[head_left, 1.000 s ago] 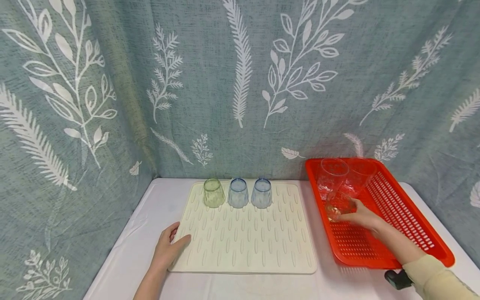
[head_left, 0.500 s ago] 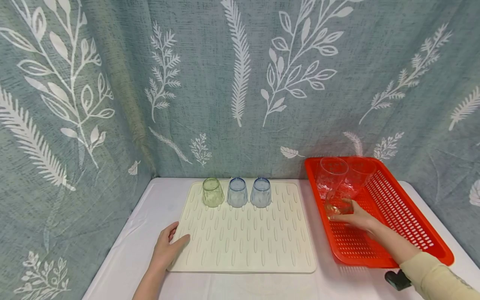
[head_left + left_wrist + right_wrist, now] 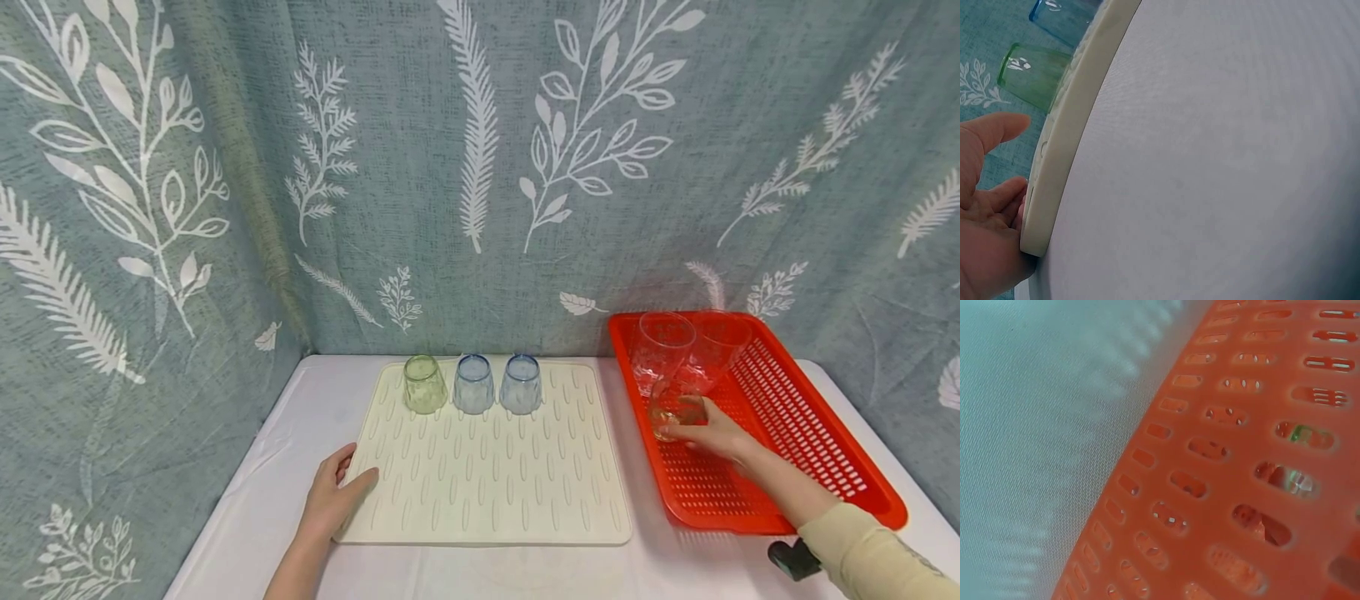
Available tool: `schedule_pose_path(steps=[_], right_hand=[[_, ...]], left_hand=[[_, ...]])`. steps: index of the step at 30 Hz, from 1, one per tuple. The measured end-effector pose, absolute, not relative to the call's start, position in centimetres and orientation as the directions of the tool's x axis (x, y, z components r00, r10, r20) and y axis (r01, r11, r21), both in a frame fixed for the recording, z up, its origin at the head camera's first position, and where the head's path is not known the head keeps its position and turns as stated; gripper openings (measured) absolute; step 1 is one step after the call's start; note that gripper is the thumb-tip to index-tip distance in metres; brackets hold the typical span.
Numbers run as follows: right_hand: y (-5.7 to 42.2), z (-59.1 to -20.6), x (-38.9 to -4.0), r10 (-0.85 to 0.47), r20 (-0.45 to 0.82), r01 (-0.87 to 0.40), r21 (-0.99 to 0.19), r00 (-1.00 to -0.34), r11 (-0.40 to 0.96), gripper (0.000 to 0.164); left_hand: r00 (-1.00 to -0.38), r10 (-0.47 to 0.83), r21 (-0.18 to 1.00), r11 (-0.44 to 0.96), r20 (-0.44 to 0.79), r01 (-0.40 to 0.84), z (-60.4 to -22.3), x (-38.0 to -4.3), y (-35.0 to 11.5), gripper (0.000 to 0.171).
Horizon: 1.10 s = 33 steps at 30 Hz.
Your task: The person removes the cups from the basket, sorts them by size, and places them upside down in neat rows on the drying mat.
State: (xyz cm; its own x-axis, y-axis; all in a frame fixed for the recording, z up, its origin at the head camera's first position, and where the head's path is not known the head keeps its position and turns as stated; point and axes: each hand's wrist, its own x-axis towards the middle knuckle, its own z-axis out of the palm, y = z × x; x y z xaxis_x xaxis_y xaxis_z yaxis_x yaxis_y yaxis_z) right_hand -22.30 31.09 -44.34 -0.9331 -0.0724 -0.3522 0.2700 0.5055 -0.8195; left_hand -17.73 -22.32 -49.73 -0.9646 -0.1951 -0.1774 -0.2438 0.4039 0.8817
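In the head view my right hand [image 3: 716, 433] is inside the red basket [image 3: 678, 500] and grips a clear, amber-tinted glass [image 3: 664, 418], with thumb and fingers around its side. Just behind it stand two taller, clear glasses [image 3: 666, 342]. My left hand [image 3: 333, 492] lies at the left edge of a cream drying mat [image 3: 495, 475], thumb over the top and fingers loosely bent by the edge. On the mat's back part, a green glass [image 3: 425, 387] and two blue glasses [image 3: 474, 387] stand in a row, narrow ends up. The right wrist view shows mostly the basket's slotted wall [image 3: 1216, 431]; the hand is hidden there.
A white cloth [image 3: 255, 475] covers the table beneath the mat and basket. Behind hangs a grey-green curtain [image 3: 420, 167] with white leaf prints. A small dark object [image 3: 793, 560] shows by my right sleeve, in front of the basket.
The right hand's fingers have shifted slightly around the amber-tinted glass, which stays in the basket. The left hand and the glasses on the mat hold their places; the head view drifts a little.
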Motion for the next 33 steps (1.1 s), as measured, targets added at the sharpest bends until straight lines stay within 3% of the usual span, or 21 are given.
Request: schedule_pose_path(steps=[24,33], right_hand=[[30.7,-42.0,-21.2,0.004,-0.249,0.231,-0.894,-0.968,0.385,0.089],[30.1,-40.1,-20.3,0.039,-0.18,0.183,-0.941,-0.983,0.285,0.078]], left_hand=[[-0.967,-0.197,0.882,0.412,-0.162,-0.231,-49.7,-17.6,-22.2,0.072],[-0.968,-0.195,0.879,0.419,-0.159,-0.229,-49.6,-17.6,-22.2,0.072]])
